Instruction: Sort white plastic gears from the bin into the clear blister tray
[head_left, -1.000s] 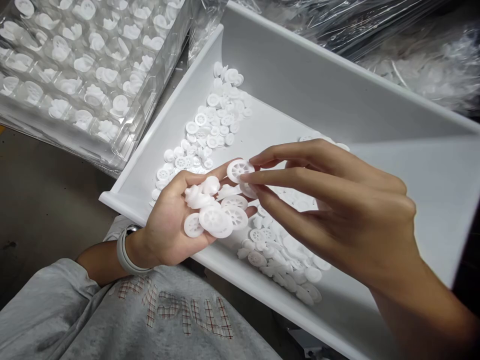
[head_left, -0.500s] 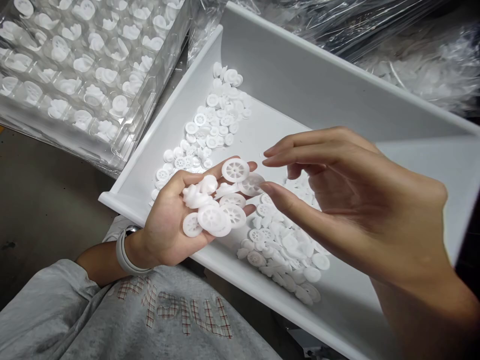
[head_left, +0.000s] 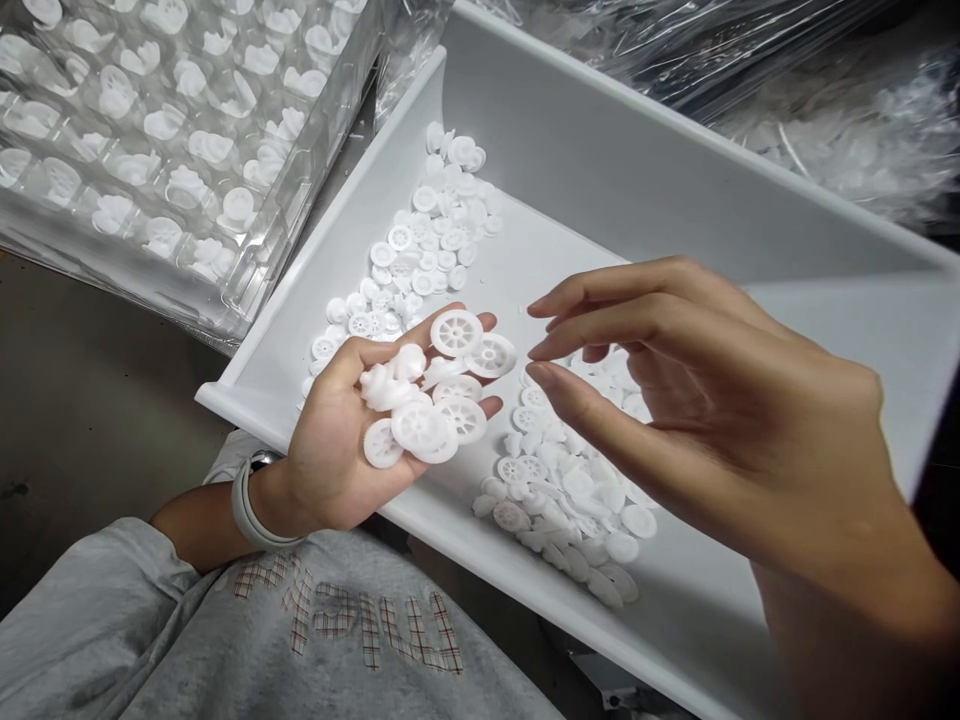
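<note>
My left hand (head_left: pixel 326 450) is palm up over the near side of a white tray, cupping several white plastic gears (head_left: pixel 420 425). Some are flat spoked discs; others are small lumpy white pieces (head_left: pixel 390 385) near the thumb. One spoked gear (head_left: pixel 457 332) lies on the fingers, with another gear (head_left: pixel 490 355) beside it at the fingertips. To the right hovers my right hand (head_left: pixel 720 400), its thumb and fingers apart with nothing between them. Its fingertips are a short gap away from the outermost gear. Beneath it lies a heap of white gears (head_left: pixel 577 490), partly hidden by the hand.
The white tray (head_left: pixel 600 150) has raised walls, and a second pile of small white gears (head_left: pixel 427 230) runs along its left side. At upper left stands a clear compartmented tray (head_left: pixel 247 265) with white parts in its pockets. Clear plastic bags (head_left: pixel 862 130) lie behind.
My right hand has let go of a spoked gear, leaving it on my left fingers, and drawn back to the right. The outermost gear now lies flatter, spokes showing. My left hand shifted slightly left.
</note>
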